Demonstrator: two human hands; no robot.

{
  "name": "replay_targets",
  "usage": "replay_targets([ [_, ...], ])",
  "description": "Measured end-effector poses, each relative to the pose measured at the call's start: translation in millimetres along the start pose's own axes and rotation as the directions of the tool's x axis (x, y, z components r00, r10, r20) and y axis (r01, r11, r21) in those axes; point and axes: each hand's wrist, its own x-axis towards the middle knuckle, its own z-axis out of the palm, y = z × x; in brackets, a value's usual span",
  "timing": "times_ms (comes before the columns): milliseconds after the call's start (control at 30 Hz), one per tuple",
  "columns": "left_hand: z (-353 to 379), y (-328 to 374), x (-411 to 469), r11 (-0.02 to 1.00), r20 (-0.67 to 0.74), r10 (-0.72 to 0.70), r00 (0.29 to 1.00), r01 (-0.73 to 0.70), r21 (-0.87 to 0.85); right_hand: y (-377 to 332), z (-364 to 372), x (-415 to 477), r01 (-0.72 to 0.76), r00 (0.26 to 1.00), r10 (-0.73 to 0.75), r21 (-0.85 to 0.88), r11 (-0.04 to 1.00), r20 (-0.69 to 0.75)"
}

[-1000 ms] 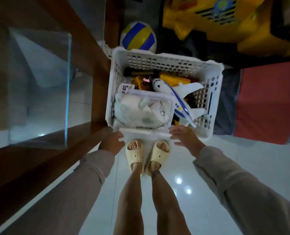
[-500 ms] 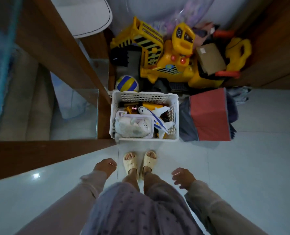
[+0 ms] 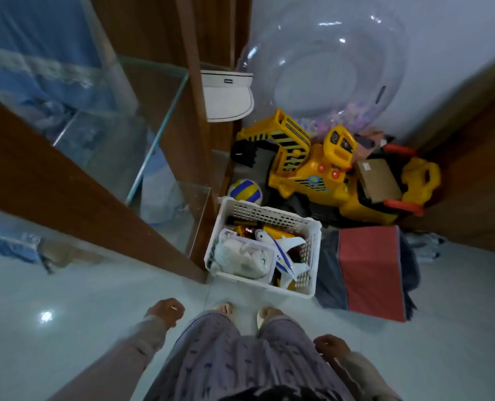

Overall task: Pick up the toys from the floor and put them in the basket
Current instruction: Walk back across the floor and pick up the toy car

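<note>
A white slatted basket (image 3: 310, 257) stands on the pale tiled floor just ahead of my feet. Inside it lie a white and blue toy plane (image 3: 281, 253), a clear box with a white soft toy (image 3: 245, 257) and some yellow toys at the back. My left hand (image 3: 165, 311) hangs low at the left of my legs, fingers loosely curled, holding nothing. My right hand (image 3: 330, 347) hangs at the right of my legs, also loosely curled and empty. Both hands are well short of the basket.
A wooden and glass table (image 3: 75, 180) fills the left. Behind the basket sit a striped ball (image 3: 245, 191), a yellow ride-on digger (image 3: 321, 172) and a clear inflatable ring (image 3: 321, 62). A red and grey folded box (image 3: 371, 270) lies to the basket's right.
I have straightened up and drawn back from the basket. Both hands left its front rim and dropped to my sides. The view now takes in more of the room.
</note>
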Motion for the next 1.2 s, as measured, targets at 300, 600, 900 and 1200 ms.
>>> replay_targets([
  [300,54.5,-37.3,-37.9,0.687,-0.073,-0.184,0.98,0.075,-0.723,-77.7,-58.6,30.4,0.276,0.955,-0.19,-0.453,0.847,0.227],
  [600,246.8,-74.8,-83.3,0.399,0.062,-0.46,0.886,0.269,-0.877,-131.5,-60.5,44.8,0.453,0.892,-0.243,-0.757,0.471,0.382],
  [900,386.6,-144.8,-154.5,-0.156,0.277,-0.584,0.763,0.23,-0.961,-152.4,58.6,-24.4,0.639,0.769,-0.227,-0.7,0.32,0.598],
  [1200,405.3,-198.4,-192.5,-0.353,0.374,-0.571,0.731,0.193,-0.915,-133.1,181.9,-83.8,0.681,0.732,-0.17,-0.701,0.212,0.66],
])
